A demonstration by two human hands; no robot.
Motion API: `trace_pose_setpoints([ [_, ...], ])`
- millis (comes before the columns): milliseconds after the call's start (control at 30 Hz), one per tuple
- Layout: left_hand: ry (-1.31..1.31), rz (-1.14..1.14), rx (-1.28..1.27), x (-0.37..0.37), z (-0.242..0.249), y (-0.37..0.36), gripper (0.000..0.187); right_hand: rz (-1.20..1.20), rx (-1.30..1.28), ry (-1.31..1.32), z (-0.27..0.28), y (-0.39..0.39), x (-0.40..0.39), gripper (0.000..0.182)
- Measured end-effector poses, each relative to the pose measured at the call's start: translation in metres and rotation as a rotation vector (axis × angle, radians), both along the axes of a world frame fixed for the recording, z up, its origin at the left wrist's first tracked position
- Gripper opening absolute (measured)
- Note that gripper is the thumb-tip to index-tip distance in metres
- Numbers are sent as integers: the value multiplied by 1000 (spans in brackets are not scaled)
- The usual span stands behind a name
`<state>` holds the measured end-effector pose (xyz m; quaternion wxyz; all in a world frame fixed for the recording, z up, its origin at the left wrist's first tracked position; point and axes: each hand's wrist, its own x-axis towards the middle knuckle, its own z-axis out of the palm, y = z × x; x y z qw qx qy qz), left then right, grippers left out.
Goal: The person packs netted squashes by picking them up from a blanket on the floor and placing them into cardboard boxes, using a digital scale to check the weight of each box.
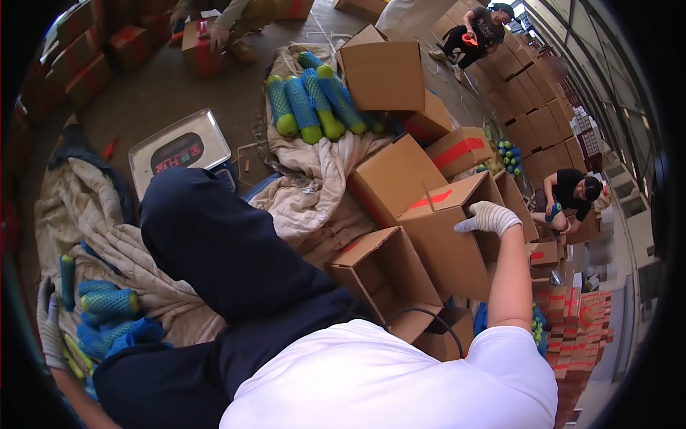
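My right hand, in a pale striped work glove, is at the edge of an open cardboard box. Its thumb lies over the outer face and its fingers bend at the opening, closed on the box wall. Far to the left, my left hand wears a similar glove, with its fingers stretched out and apart. Beside it lie several green gourds in blue foam mesh sleeves, partly hidden by my leg. I cannot see it holding anything.
More sleeved gourds rest on a crumpled beige quilt. A platform scale stands beyond my knee. More open boxes crowd the right. One co-worker squats there; another stands holding something orange. Someone's hand touches a box at top left.
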<state>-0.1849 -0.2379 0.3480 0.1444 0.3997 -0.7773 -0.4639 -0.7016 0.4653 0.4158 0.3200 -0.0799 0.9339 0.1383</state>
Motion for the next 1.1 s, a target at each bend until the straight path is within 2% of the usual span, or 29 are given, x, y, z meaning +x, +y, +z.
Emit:
trace_pose_setpoints([
  [33, -82, -95, -59, -8, 1, -2, 43, -3, 6, 8, -14, 1, 8, 60],
  [67, -83, -140, 5, -16, -1, -5, 42, -3, 4, 10, -15, 2, 14, 60],
  [133, -154, -190, -52, -38, 12, 16, 44, 170, -48, 158, -8, -11, 15, 52],
  [200, -235, -227, -108, -65, 35, 49, 46, 279, -48, 230, 44, -71, 35, 50],
  [267, -193, -448, -546, -104, 63, 86, 51, 447, -52, 346, 92, -127, 64, 45],
  [300, -98, -432, -620, -124, 72, 106, 55, 540, -70, 398, 106, -152, 73, 42],
  [333, -5, -482, -814, -147, 87, 129, 59, 585, -89, 411, 115, -179, 80, 42],
  [367, 19, -492, -869, -164, 103, 147, 56, 738, -96, 423, 120, -205, 89, 38],
  [400, 104, -553, -1150, -191, 124, 174, 54, 962, -126, 441, 123, -248, 92, 35],
  [433, 191, -603, -1209, -200, 125, 180, 58, 1137, -204, 501, 116, -265, 92, 31],
  [533, 158, -566, -1276, -227, 111, 192, 70, 1306, -310, 481, 110, -328, 96, 31],
  [567, 90, -519, -1282, -235, 94, 184, 67, 1337, -389, 456, 107, -347, 97, 31],
  [600, 18, -519, -1167, -237, 86, 175, 54, 1358, -464, 430, 105, -364, 99, 31],
  [633, -95, -485, -1167, -236, 79, 165, 31, 1337, -403, 410, 107, -384, 102, 31],
  [667, -95, -443, -1158, -233, 68, 152, 23, 1342, -424, 430, 99, -399, 98, 29],
  [767, -102, -343, -1077, -204, 57, 126, 19, 1358, -492, 407, 64, -446, 76, 29],
  [833, -200, -322, -1036, -169, 58, 109, 17, 1370, -533, 356, 39, -478, 60, 29],
  [900, -341, -211, -887, -120, 51, 84, 18, 1376, -391, 371, 10, -512, 51, 25],
  [967, -438, -92, -780, -44, 37, 58, 21, 1459, -341, 344, -16, -543, 48, 24],
  [1000, -612, 13, -605, -6, 35, 57, 25, 1470, -333, 321, -27, -556, 48, 23],
  [1033, -703, 98, -535, 35, 28, 60, 28, 1472, -273, 298, -37, -572, 50, 22],
  [1067, -889, 165, -512, 84, 8, 65, 28, 1480, -246, 279, -48, -586, 50, 21],
  [1100, -908, 201, -475, 138, -18, 81, 26, 1490, -226, 252, -57, -599, 50, 21],
])
